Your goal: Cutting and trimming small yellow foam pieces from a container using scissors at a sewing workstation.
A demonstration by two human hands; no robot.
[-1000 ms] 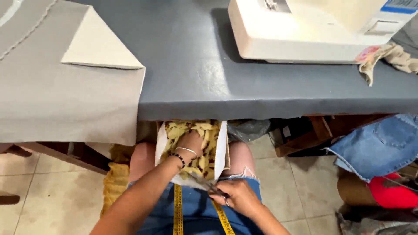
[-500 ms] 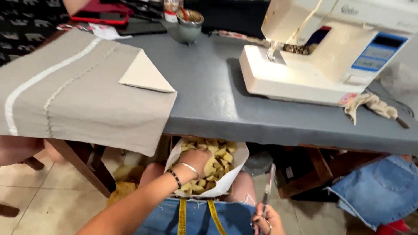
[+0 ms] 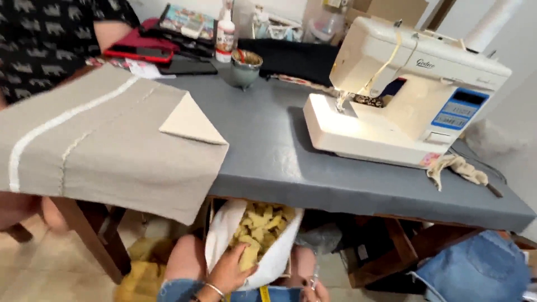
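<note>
Fingers of left hand curling, gripping patterned fabric piece on lap; right hand mostly cropped, clasping scissors; grey table edge overhanging close above.

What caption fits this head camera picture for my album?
Left hand holds a white cloth of yellow scraps under the grey table with a sewing machine.
</note>
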